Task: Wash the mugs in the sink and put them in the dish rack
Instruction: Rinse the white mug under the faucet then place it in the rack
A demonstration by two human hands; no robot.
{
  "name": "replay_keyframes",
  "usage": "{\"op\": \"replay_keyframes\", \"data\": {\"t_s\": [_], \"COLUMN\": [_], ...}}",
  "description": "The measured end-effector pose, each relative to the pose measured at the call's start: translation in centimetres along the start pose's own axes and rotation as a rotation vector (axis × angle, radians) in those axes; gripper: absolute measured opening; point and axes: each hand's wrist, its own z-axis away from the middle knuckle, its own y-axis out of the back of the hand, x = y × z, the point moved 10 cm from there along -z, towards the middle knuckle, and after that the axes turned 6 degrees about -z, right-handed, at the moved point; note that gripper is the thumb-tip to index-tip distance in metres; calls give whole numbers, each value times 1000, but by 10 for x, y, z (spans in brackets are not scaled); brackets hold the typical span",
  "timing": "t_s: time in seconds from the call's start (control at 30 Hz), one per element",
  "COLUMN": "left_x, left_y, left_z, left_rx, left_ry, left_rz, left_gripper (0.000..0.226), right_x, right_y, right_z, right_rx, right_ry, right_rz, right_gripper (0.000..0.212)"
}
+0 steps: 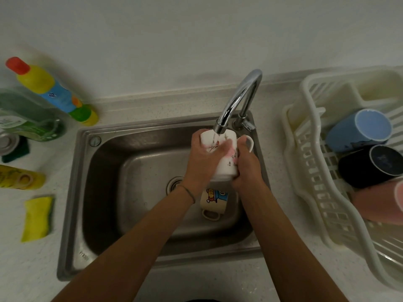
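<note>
A pale speckled counter [152, 284] runs under a plain wall, with a steel sink [104, 171] set in the middle of the frame. Both forearms reach in from the bottom edge and meet under the tap [237, 101], where water runs onto a white mug [226, 164] held tilted at centre frame. The left hand [202, 158] is wrapped over the mug's side, fingers curled across it; the right hand [246, 166] grips the other side near the handle, which sticks out to the right. Directly below them, a cream cartoon mug [212, 202] lies in the basin, partly hidden by the wrists. At the right edge, a white rack [309, 171] holds a blue mug [359, 129], a black mug [370, 166] and a pink mug [379, 203]. At left are bottles [50, 88] and a yellow sponge [37, 217].
</note>
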Motion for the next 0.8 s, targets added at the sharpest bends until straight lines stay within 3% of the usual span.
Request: {"op": "replay_keyframes", "data": {"t_s": [0.07,0.2,0.3,0.37,0.47,0.7,0.8], "left_x": [1,-4,5,6,10,-18,-24], "left_y": [7,11,-1,-7,-1,-12,-13], "left_z": [-4,-6,-2,2,-2,4,9], "left_rx": [47,56,-39,-77,-26,-148,-158], "left_ry": [33,122,13,4,7,288,288], "left_rz": [-5,35,-159,-86,-88,238,372], "left_gripper": [24,56,38,48,19,77,70], "right_x": [2,9,10,13,18,15,-4], "right_y": [-1,4,7,7,6,6,13], "right_z": [-1,-3,-4,-6,-6,2,3], "right_rx": [-26,13,40,35,4,-8,76], "right_ry": [-2,-11,-63,-111,-143,-156,115], "right_rz": [21,5,-64,-95,-111,-178,73], "right_gripper": [43,45,44,45,50,38,33]}}
